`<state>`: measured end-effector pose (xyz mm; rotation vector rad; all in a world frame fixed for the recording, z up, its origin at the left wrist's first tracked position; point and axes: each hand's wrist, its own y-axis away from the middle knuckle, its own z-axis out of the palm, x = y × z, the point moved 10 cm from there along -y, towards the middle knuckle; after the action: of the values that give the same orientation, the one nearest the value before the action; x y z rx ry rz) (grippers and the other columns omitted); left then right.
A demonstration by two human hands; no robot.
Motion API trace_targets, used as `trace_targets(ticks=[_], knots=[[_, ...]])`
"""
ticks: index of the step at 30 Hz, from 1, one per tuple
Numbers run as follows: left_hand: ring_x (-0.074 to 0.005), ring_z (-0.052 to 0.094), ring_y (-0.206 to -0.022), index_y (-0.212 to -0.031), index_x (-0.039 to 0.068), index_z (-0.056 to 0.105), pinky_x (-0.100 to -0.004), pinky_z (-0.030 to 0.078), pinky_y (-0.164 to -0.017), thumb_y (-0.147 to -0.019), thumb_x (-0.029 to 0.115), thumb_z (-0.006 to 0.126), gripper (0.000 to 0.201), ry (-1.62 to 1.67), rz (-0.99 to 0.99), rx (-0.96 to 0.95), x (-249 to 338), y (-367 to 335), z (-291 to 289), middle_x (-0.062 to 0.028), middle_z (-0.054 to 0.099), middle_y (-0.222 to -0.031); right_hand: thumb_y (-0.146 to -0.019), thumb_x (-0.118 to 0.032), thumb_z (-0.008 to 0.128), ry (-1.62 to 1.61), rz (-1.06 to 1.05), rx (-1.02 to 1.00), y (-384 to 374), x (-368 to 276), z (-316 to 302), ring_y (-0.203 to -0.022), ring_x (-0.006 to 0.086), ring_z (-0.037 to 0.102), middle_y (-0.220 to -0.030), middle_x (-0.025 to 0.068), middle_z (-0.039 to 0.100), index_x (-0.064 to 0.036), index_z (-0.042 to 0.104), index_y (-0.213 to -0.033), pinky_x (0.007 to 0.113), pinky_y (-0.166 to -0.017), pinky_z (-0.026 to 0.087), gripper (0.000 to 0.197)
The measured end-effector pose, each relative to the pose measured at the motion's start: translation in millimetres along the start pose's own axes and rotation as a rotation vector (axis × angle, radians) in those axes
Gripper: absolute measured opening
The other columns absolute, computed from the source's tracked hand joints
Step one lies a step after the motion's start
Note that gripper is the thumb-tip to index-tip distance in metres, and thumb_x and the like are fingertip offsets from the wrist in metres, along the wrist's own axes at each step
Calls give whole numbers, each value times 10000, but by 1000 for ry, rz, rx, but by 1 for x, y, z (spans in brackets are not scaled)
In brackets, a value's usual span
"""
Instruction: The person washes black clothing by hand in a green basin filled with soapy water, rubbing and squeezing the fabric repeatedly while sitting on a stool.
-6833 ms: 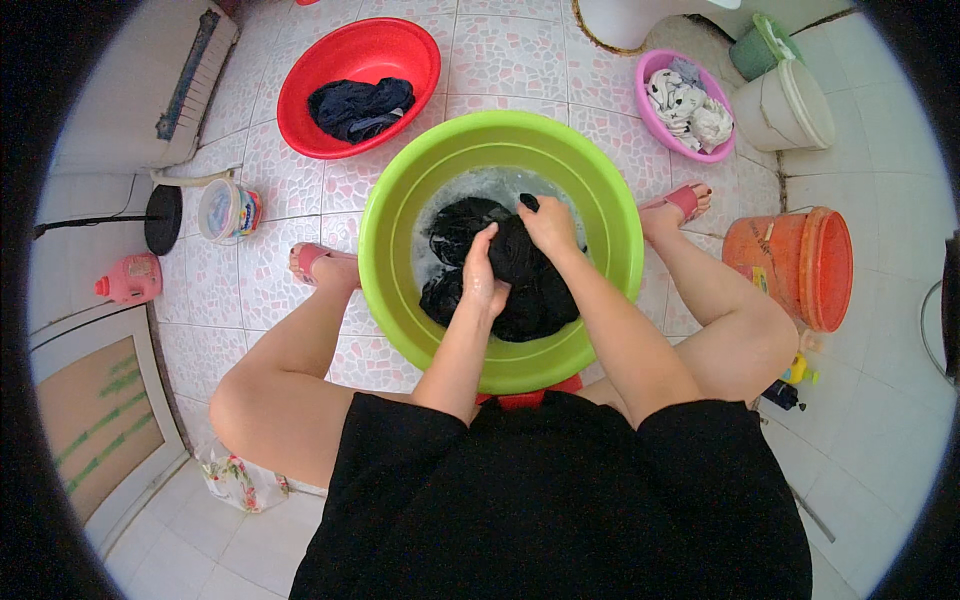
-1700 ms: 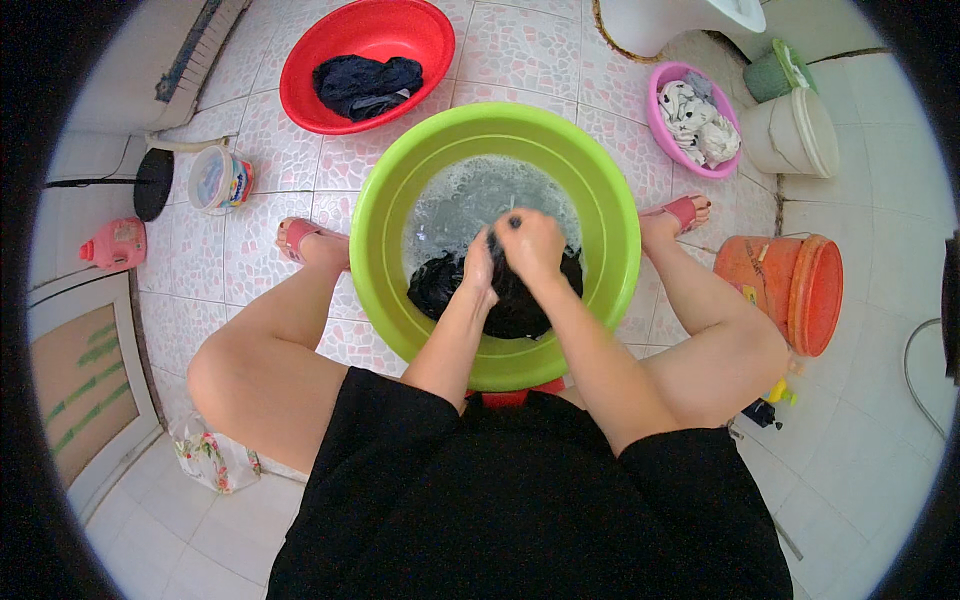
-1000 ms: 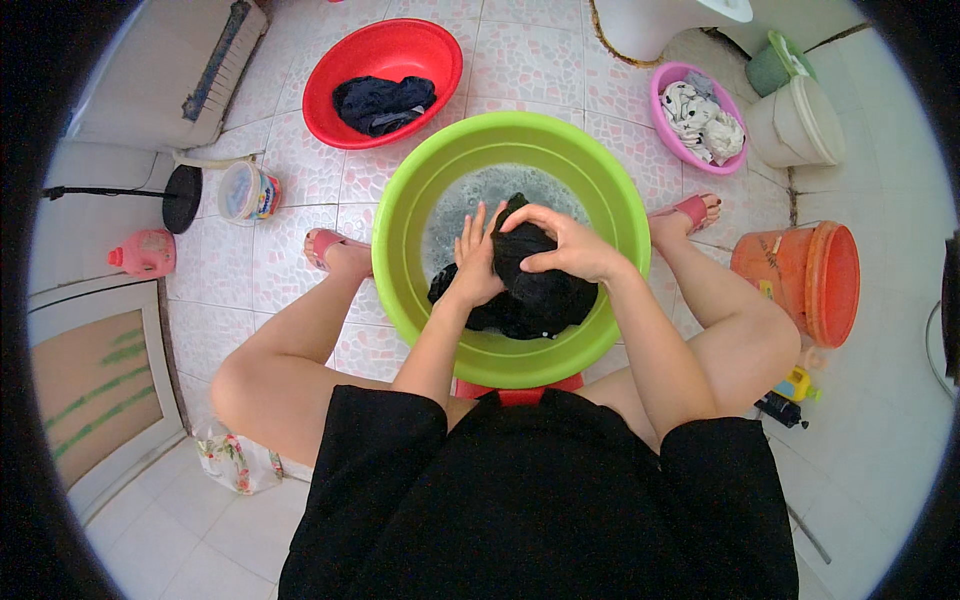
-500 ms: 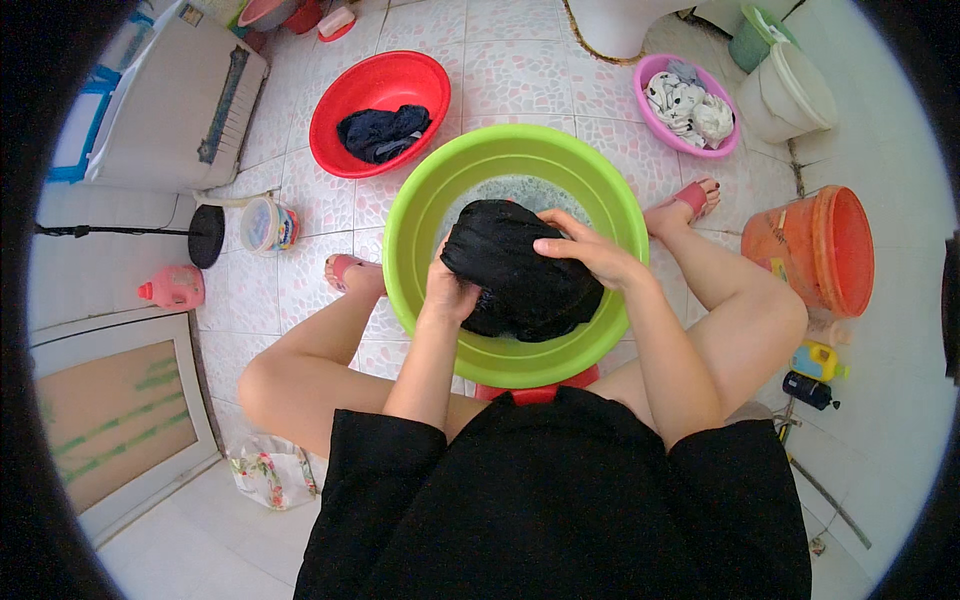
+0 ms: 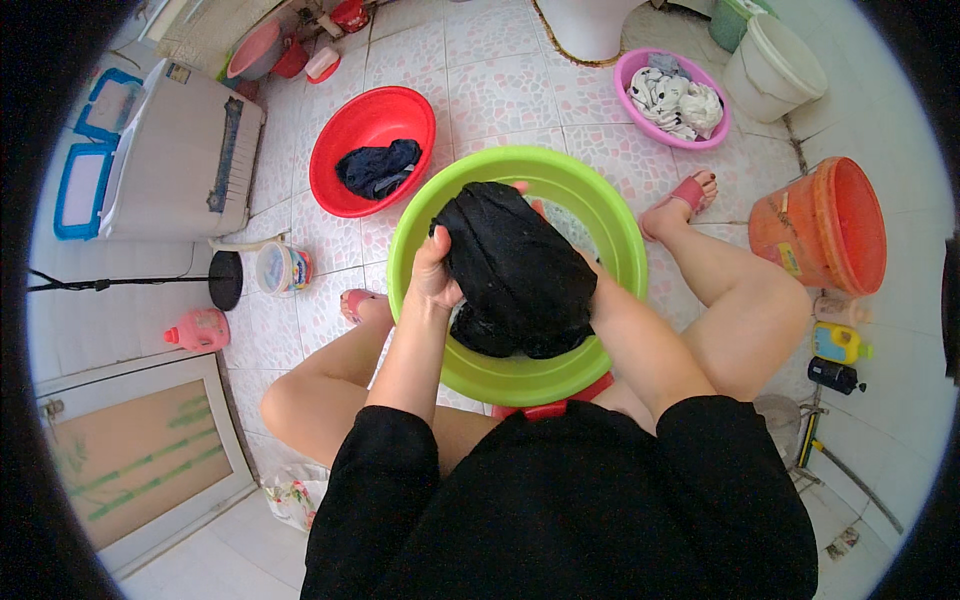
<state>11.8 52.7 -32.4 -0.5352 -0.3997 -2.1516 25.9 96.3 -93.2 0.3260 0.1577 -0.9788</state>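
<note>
A soaked black garment (image 5: 515,270) is bunched between my two hands over a green basin (image 5: 432,350). My left hand (image 5: 435,268) grips its left edge, thumb on top, with the other fingers hidden underneath. Most of my right hand (image 5: 604,284) is behind the garment's right side; a few fingertips poke out past its far edge. The lower part of the garment hangs down into the basin. Sudsy water (image 5: 572,228) shows at the basin's far right.
Beyond the basin are a red basin (image 5: 330,190) with dark clothes and a pink basin (image 5: 625,95) with white clothes. An orange bucket (image 5: 800,235) stands right, a small tub (image 5: 283,268) left. A washing machine (image 5: 180,160) stands at the far left.
My right hand has gone from lying on top of the garment to behind its far right side. The garment is spread wider and tilted up, and my left thumb now lies over its edge.
</note>
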Motion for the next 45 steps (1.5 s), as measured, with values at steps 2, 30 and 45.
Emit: trace_targets(ticks=[2,30,45], knots=[[-289,489,-1078,-1169,9,435,-437,378,-945,-684,361,716,662,-3,-11,-18,11,-8,-5,-162,511,-1130,-783,-507,540,-35,74,-155,7,7,38,-1037,245,518,-1242,173,456,-44,352,-1274,336,-905,398,700],[-362,587,-764,-872,1,554,-399,456,-707,-633,103,609,266,-2024,8,489,55,-61,-23,-208,598,-789,-541,-119,689,847,-101,221,-46,33,3,-801,235,581,-869,111,614,-8,573,-896,329,-722,458,389],[-381,591,-797,-898,44,520,-429,480,-694,-654,110,637,279,-2109,-18,662,35,-52,-60,-206,608,-818,-554,-329,752,1411,7,321,-54,35,-54,-961,351,552,-1015,182,587,-56,467,-1146,403,-821,442,711]])
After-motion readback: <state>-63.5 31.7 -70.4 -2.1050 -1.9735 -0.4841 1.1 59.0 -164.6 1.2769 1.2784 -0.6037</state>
